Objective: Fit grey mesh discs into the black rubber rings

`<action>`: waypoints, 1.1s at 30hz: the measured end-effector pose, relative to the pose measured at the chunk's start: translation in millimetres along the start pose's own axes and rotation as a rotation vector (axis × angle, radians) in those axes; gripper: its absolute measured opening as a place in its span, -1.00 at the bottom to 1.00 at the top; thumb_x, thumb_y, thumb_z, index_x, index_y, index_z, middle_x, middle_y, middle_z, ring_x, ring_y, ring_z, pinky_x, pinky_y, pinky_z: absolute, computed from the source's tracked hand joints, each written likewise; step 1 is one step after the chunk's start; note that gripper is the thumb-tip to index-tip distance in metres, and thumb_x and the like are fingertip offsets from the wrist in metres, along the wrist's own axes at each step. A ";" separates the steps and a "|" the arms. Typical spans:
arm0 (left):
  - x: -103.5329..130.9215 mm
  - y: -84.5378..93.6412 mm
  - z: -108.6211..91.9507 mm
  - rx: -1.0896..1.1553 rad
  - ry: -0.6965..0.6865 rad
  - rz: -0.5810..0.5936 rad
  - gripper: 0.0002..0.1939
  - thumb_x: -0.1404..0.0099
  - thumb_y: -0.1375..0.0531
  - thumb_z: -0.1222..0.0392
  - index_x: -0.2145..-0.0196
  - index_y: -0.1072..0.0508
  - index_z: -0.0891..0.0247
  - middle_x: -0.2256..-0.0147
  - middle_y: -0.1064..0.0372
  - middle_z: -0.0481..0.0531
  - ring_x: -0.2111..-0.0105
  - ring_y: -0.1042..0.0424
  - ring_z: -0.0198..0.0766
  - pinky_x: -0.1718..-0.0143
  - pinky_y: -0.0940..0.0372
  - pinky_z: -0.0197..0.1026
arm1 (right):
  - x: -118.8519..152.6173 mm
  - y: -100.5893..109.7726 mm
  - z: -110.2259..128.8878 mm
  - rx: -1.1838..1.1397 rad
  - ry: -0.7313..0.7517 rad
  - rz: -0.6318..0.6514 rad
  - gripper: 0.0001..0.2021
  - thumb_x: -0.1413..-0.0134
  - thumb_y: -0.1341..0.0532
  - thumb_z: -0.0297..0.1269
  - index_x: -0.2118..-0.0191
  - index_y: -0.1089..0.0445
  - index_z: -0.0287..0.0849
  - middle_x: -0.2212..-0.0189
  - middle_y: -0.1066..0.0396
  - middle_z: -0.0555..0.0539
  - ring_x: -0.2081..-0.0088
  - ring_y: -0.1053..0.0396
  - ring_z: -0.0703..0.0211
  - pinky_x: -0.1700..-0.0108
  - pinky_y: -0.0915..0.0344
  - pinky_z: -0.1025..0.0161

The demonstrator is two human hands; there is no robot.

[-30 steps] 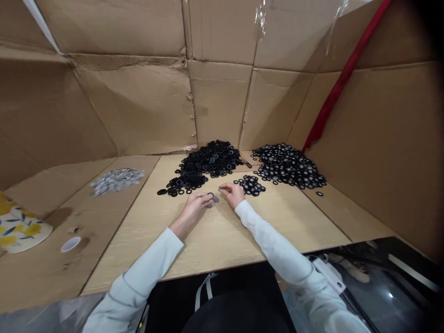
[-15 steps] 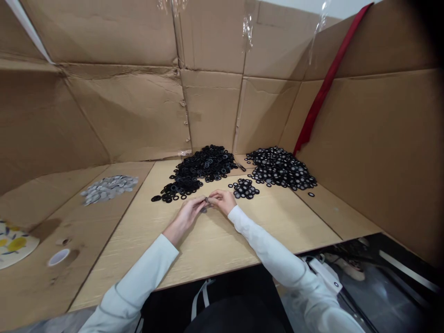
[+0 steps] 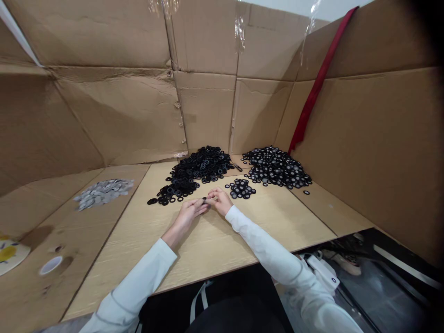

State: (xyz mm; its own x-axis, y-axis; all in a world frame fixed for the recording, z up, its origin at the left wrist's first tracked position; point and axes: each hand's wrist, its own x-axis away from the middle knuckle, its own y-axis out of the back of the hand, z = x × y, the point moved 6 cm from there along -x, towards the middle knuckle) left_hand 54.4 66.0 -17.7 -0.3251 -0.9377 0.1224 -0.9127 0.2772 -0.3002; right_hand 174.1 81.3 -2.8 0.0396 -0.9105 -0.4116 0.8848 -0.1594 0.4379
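My left hand (image 3: 189,212) pinches a small black ring (image 3: 204,199) between thumb and fingertips, just above the wooden board. From the other side my right hand (image 3: 221,201) meets it, its thumb and fingers closed at the ring's edge. Fingertips cover much of the ring, so whether a disc sits in it is hidden. Behind the hands lies a big heap of loose black rings (image 3: 204,164). Right of that, a small pile of black rings with grey centres (image 3: 242,189) lies close to my right hand.
A larger heap of grey-centred rings (image 3: 277,166) fills the back right. Grey discs (image 3: 104,193) are piled on the left cardboard, with a white tape roll (image 3: 51,265) nearer me. Cardboard walls (image 3: 208,111) enclose the back and sides. A small dark tool (image 3: 237,167) lies between the heaps.
The view has shifted slightly to the right. A grey disc seen under my fingertips before no longer shows, and the black ring between my fingers is now more visible.
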 end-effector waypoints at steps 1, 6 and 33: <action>0.2 0.0 -0.7 -0.004 -0.006 -0.006 -0.88 -0.05 -0.22 0.23 0.44 -0.50 0.33 0.31 -0.49 0.16 0.27 -0.45 -0.20 0.04 -0.22 -0.14 | -0.2 -0.2 -0.4 -0.005 -0.003 -0.002 -0.96 0.16 -0.24 -0.44 0.52 -0.39 -0.20 0.36 -0.32 -0.04 0.25 -0.31 0.21 0.11 -0.24 0.22; 3.1 -3.0 -3.6 -0.007 -0.008 0.022 -0.88 -0.03 -0.23 0.23 0.43 -0.52 0.30 0.28 -0.49 0.14 0.23 -0.44 -0.18 0.03 -0.21 -0.13 | -0.2 -1.2 -2.4 -0.003 -0.022 -0.016 -0.97 0.15 -0.23 -0.42 0.52 -0.37 -0.22 0.37 -0.31 -0.05 0.26 -0.31 0.22 0.16 -0.26 0.25; 7.4 -3.1 -3.6 -0.056 -0.085 0.082 -0.72 0.06 -0.30 0.25 0.32 -0.51 0.38 0.25 -0.47 0.18 0.26 -0.43 -0.17 0.11 -0.24 -0.16 | 0.8 -17.0 -22.0 -0.377 -0.184 0.099 -0.87 0.27 -0.23 -0.25 0.64 -0.39 -0.19 0.45 -0.38 -0.03 0.30 -0.32 0.17 0.19 -0.24 0.23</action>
State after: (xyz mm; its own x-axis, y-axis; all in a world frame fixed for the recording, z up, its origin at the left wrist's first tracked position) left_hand 53.9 59.0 -12.5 -0.3791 -0.9252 0.0181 -0.8971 0.3627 -0.2524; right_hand 169.3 91.6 -28.1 0.0796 -0.9727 -0.2181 0.9900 0.0517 0.1310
